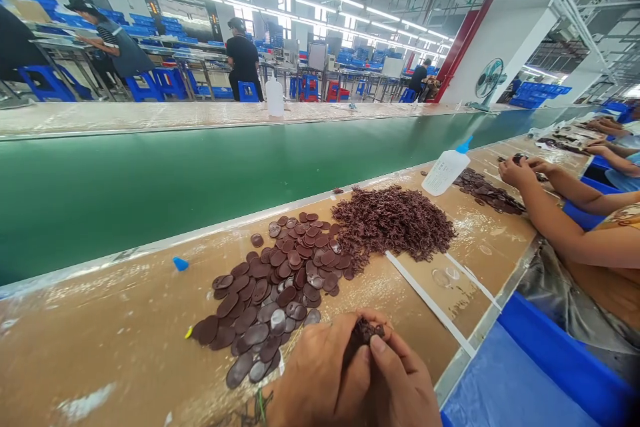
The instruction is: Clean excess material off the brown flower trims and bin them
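My left hand [317, 370] and my right hand [403, 373] meet at the table's front edge. Both are closed around a small dark brown curly piece [367, 329], mostly hidden by the fingers. Just beyond my left hand, a spread of flat brown oval discs [280, 267] lies on the brown table covering, some of them shiny. A heap of thin, curly brown pieces [395, 220] adjoins the discs at the right.
A white bottle with a blue nozzle [447, 170] stands beyond the heap. The blue cap [181, 263] lies at left. A green conveyor belt [175, 180] runs behind. At right are a co-worker's hands [523, 170] and a blue bin [555, 360].
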`<state>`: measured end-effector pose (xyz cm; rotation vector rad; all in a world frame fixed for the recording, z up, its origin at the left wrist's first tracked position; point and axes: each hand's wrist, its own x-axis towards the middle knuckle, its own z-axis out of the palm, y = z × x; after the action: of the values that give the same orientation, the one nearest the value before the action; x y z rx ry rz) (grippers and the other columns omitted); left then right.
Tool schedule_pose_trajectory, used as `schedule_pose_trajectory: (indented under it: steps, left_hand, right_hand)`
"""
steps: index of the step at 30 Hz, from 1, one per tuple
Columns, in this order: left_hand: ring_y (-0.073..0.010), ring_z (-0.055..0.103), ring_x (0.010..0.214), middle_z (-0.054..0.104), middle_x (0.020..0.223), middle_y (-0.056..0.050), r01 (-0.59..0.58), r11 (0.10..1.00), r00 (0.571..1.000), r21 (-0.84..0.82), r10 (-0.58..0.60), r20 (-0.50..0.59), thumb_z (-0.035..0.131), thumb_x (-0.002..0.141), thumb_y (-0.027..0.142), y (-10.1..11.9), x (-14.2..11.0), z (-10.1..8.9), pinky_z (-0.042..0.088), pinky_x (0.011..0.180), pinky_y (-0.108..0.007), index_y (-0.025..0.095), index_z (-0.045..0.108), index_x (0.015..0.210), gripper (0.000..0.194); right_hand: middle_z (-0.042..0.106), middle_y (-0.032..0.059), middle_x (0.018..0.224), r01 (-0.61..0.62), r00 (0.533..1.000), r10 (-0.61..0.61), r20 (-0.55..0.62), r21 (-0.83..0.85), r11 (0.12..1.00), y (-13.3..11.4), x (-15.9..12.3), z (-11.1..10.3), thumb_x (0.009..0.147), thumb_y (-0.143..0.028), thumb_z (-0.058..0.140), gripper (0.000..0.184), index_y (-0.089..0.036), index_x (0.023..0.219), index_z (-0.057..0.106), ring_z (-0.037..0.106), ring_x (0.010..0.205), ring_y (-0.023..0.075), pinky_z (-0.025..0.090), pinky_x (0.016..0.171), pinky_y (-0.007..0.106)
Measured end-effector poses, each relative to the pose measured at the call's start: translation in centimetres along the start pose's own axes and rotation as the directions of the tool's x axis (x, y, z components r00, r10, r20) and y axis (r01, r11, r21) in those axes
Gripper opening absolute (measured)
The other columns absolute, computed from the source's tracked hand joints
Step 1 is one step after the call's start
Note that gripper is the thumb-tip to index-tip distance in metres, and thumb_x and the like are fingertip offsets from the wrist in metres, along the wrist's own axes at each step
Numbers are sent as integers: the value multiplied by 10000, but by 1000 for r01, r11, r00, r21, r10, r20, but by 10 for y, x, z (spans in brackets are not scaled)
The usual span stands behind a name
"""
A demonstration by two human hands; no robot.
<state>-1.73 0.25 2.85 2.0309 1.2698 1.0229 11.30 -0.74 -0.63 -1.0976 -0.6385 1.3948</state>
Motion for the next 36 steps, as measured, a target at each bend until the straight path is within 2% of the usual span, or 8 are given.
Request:
schedule_pose_trajectory:
  steps: [8, 11, 15, 19, 24, 30, 34, 36]
  left_hand:
    - [-223, 716, 746, 762, 908, -25, 39, 998, 999, 54, -38, -18, 427, 919, 318, -1, -3, 2, 570, 677, -352, 273, 595, 1172, 307]
    - [-226, 722, 783, 765, 964, -18, 33, 998, 999, 47, -32, -29, 436, 916, 313, 0, -4, 4, 580, 708, -373, 282, 578, 1190, 310]
    - [-266, 726, 850, 763, 1011, -27, 78, 995, 997, 63, -77, -23, 440, 917, 343, -1, -6, 4, 595, 717, -444, 281, 579, 1181, 304]
    - [-276, 721, 865, 754, 1034, -49, 86, 994, 996, 69, -87, 13, 426, 932, 356, -5, -9, 5, 596, 726, -465, 272, 566, 1209, 322]
    - [-225, 725, 843, 758, 1024, -8, 25, 998, 998, 51, -22, -55, 454, 916, 320, -3, -8, 5, 598, 753, -387, 301, 550, 1209, 310]
    - [-153, 736, 844, 763, 1034, 44, -21, 1000, 995, 2, 22, -96, 502, 873, 261, 3, 2, -1, 593, 765, -243, 329, 525, 1205, 339]
    - [-149, 729, 1001, 735, 1178, 0, -163, 984, 986, -77, 166, 26, 540, 866, 271, -16, -6, 5, 577, 869, -201, 310, 391, 1339, 497]
    - [-144, 740, 981, 748, 1149, 8, -158, 987, 986, -5, 158, -46, 567, 882, 338, -33, -13, 10, 578, 856, -174, 328, 390, 1332, 483]
  right_hand:
    - [701, 99, 1160, -62, 995, 58, 80, 48, 997, 1, 3, -8, 704, -397, 814, 266, -232, 913, 804, 653, 990, 260, 523, 873, 348]
    - [701, 86, 1151, -48, 998, 45, 44, 73, 996, 2, 4, -8, 702, -396, 815, 268, -245, 922, 803, 649, 986, 248, 515, 875, 335]
    - [703, 91, 1166, -57, 996, 53, 77, 60, 997, 3, 4, -8, 698, -391, 818, 225, -236, 861, 799, 647, 1018, 259, 512, 897, 348]
    - [718, 97, 1143, -17, 1000, 18, -9, 58, 998, 3, 3, -7, 681, -397, 826, 261, -224, 874, 798, 650, 1027, 262, 510, 909, 347]
    - [710, 95, 1181, -58, 996, 54, 71, 58, 997, -1, 3, -10, 696, -388, 826, 259, -241, 908, 801, 649, 1049, 270, 509, 929, 371]
    - [714, 101, 1170, -63, 996, 59, 66, 65, 996, 3, 7, -11, 686, -396, 834, 269, -236, 900, 802, 624, 1100, 285, 496, 958, 369]
    - [715, 87, 1117, -5, 1000, 3, 22, 83, 997, -6, 1, -16, 665, -414, 842, 228, -233, 797, 799, 649, 1006, 279, 515, 907, 380]
    - [705, 86, 1127, 66, 997, -66, -39, 2, 998, -23, -2, -31, 643, -434, 848, 240, -221, 736, 788, 640, 1021, 292, 505, 922, 392]
